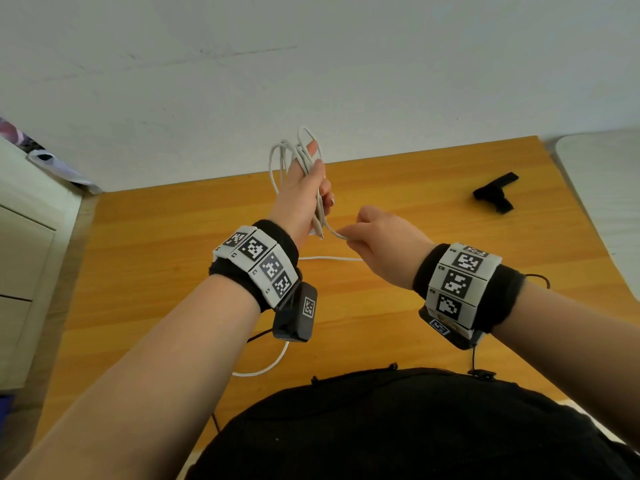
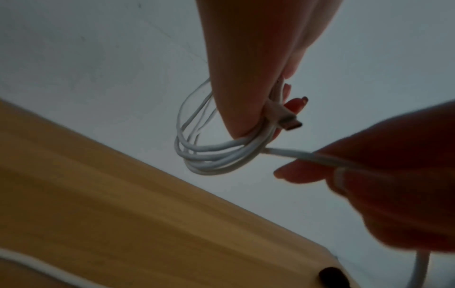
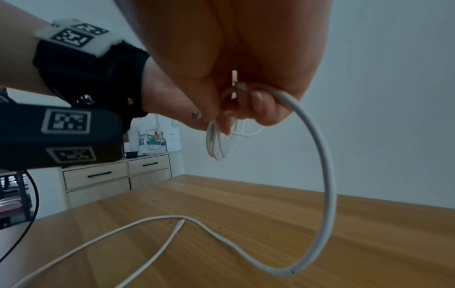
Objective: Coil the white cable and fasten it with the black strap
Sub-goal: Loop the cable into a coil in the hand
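My left hand (image 1: 304, 188) is raised above the wooden table (image 1: 173, 254) and holds several loops of the white cable (image 1: 294, 150). In the left wrist view the coil (image 2: 214, 157) hangs round the fingers (image 2: 246, 87), and a metal plug (image 2: 290, 123) sticks out beside it. Just to the right, my right hand (image 1: 377, 237) pinches the strand that leaves the coil. From the right hand (image 3: 246, 78) the loose cable (image 3: 328, 175) arcs down onto the table, where its other plug end (image 3: 181, 224) lies. The black strap (image 1: 496, 192) lies untouched at the far right of the table.
A pale cabinet with drawers (image 1: 20, 271) stands left of the table. A white rounded surface (image 1: 606, 185) borders its right side. A plain wall rises behind the far edge. Thin black wires (image 1: 474, 358) hang from the wrist cameras near my body.
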A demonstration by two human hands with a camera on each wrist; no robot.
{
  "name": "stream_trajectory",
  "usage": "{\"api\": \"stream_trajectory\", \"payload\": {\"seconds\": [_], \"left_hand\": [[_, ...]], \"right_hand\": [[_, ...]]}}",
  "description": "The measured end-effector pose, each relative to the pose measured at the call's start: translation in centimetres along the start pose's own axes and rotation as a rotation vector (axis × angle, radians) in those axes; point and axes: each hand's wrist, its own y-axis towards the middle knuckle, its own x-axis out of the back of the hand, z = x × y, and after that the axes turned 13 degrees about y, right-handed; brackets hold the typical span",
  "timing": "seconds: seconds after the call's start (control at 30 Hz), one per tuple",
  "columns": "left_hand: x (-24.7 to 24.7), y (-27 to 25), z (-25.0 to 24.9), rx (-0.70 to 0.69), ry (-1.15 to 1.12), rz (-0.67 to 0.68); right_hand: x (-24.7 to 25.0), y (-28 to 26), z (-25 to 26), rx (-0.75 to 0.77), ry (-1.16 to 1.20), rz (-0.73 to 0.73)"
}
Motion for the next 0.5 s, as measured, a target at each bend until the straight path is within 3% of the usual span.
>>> {"api": "stream_trajectory", "payload": {"seconds": [0.13,0.27,0.37,0.5], "left_hand": [[0.0,-0.2,-1.0,0.116,-0.216,0.022],[-0.2,-0.7,-1.6,0.134,-0.287,0.063],[-0.4,-0.8,-1.4,0.125,-0.241,0.093],[-0.5,-0.9,-0.9,0.109,-0.047,0.113]], "right_hand": [[-0.3,0.3,-0.1,-0.119,-0.082,0.090],[-0.7,0.3,-0.2,-0.202,-0.138,0.229],[-0.9,0.2,0.2,-0.144,-0.137,0.268],[-0.6,0.2,0.8,-0.022,-0.108,0.200]]}}
